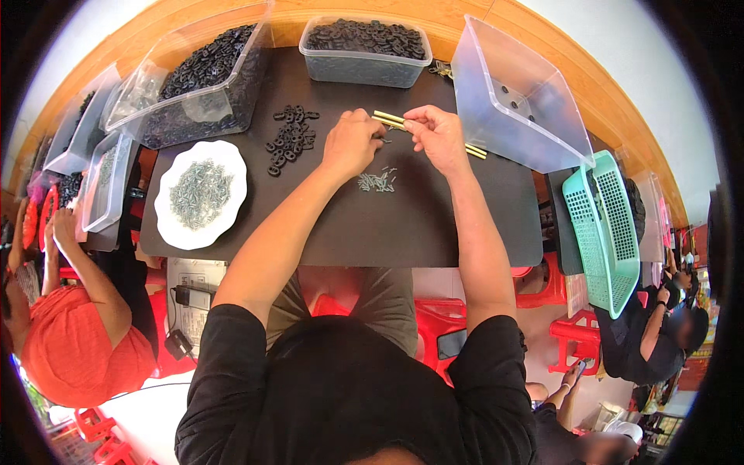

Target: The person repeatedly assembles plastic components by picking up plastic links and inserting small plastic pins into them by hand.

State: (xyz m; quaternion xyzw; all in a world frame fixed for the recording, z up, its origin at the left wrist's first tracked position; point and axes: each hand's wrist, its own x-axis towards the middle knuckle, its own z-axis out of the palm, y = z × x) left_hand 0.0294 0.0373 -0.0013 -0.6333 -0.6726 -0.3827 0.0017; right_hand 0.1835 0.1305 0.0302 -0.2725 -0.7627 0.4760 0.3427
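Black matting covers the worktable [434,225], which sits against a curved wooden edge with red plastic stools below it. Both of the person's hands meet near the middle of the far side. The left hand [353,143] is curled, its fingertips pinched on something small that is too tiny to make out. The right hand [439,138] is curled too, thumb and forefinger pinching near the end of a thin pale-yellow rod [474,149] that lies slanting on the mat under the hand; whether the fingers actually grip the rod I cannot tell. Just in front of the hands lies a small heap of silver screws [377,182]. To the left of the left hand is a loose pile of black rings [290,138], and nearer the left edge a white plate [169,225] holds many more screws. At the back stand a tilted clear tub [159,70] full of black rings, a second clear tub [364,68] of them in the centre, and a tilted, nearly bare clear bin [535,139] at the right. A green basket [601,232] leans beside the table's right end. Other people sit at both sides
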